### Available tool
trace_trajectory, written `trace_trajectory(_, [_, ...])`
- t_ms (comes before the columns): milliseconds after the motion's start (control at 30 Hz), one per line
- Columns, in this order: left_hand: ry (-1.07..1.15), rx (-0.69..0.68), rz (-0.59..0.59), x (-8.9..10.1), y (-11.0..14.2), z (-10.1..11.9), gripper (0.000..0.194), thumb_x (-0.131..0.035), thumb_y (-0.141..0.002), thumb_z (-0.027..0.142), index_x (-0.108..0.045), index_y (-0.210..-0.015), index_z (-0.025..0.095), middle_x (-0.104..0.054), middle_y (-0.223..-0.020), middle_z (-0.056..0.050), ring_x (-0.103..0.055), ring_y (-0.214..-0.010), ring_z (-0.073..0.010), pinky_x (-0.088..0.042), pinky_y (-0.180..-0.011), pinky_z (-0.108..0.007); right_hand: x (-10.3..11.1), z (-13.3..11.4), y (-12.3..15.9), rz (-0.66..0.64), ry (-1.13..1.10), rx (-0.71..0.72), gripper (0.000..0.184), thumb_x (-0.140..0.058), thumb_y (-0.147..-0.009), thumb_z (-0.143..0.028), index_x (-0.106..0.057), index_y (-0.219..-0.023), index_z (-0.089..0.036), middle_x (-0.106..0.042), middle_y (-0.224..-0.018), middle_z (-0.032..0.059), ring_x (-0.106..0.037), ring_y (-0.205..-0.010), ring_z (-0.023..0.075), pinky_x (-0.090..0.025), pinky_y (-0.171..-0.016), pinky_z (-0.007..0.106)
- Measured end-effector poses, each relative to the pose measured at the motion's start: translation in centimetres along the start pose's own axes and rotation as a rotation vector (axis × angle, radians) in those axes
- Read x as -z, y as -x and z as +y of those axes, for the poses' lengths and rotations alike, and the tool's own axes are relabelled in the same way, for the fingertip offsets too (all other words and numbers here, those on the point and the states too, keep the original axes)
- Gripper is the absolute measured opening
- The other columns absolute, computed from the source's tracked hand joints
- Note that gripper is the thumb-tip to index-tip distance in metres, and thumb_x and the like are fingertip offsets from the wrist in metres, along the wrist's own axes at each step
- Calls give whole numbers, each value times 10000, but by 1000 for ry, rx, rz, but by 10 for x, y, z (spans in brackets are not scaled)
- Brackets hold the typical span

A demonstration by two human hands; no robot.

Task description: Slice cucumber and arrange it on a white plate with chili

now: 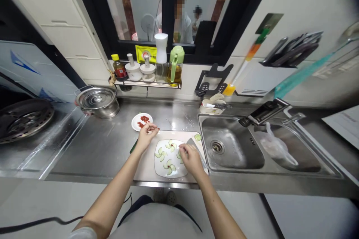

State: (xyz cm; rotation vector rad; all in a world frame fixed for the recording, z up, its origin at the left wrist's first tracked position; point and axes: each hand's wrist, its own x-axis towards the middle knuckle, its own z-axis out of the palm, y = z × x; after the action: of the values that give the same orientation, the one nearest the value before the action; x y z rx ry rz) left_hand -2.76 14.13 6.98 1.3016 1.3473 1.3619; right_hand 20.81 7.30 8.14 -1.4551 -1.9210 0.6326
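My left hand (146, 137) is over the cutting board's upper left corner, just below a small white plate (135, 124) of chopped red bits (144, 119). Its fingertips are pinched together, with a tiny red bit (158, 129) showing at them. My right hand (193, 158) hovers at the right side of a white square plate (159, 171), fingers curled and pinched; what they hold, if anything, is too small to make out. Cucumber slices (169, 167) lie on that plate in several pinwheel shapes, some with red at the centre. The right hand partly covers one pinwheel.
Under the square plate lies a pale cutting board (145, 170), bearing a knife (193, 142) and a cucumber end (198, 137). A double sink (232, 149) is at the right. A lidded steel pot (98, 101) stands left; a condiment rack (148, 83) hangs behind.
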Motion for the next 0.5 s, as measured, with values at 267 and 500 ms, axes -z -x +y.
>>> trace_trajectory(267, [-520, -275, -302, 0, 27, 34, 121, -639, -756, 272, -638, -865, 220, -671, -775, 8, -609, -793, -158, -427, -830, -311, 8, -33, -34, -165, 117, 203, 182, -525, -908, -258, -670, -1014, -223, -609, -921, 53, -490, -920, 197, -390, -809, 314])
trace_trajectory(500, [-493, -304, -341, -2, 40, 37, 114, -620, -764, 271, -634, -853, 202, -676, -788, -3, -614, -771, -147, -452, -785, -275, -6, -38, -35, -286, 189, 215, 124, -548, -903, -254, -658, -914, -196, -587, -912, 43, -465, -908, 178, -374, -779, 284])
